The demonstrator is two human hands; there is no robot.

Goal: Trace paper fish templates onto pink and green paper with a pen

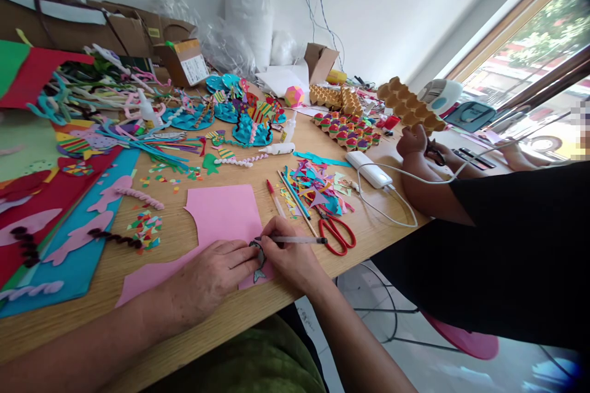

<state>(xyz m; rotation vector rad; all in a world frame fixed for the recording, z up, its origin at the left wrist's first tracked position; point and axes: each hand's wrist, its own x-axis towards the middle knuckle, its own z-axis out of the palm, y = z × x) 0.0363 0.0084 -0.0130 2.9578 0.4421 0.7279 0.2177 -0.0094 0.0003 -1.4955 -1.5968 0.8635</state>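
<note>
My left hand (209, 276) lies flat on a pink sheet of foam paper (221, 212) near the table's front edge, its fingers pressing a small grey fish-shaped cutout (259, 261) onto the sheet. My right hand (288, 258) is closed round a pen (295, 239) whose tip meets the cutout's edge. Both forearms come in from the bottom of the view.
Red-handled scissors (338, 233), a red pen (275, 196) and a heap of coloured scraps (316, 187) lie just right of my hands. A person in black sits at the right holding an egg carton (410, 107). Foam sheets (55, 221), pipe cleaners, a white power bank (369, 170) and boxes cover the wooden table (184, 239).
</note>
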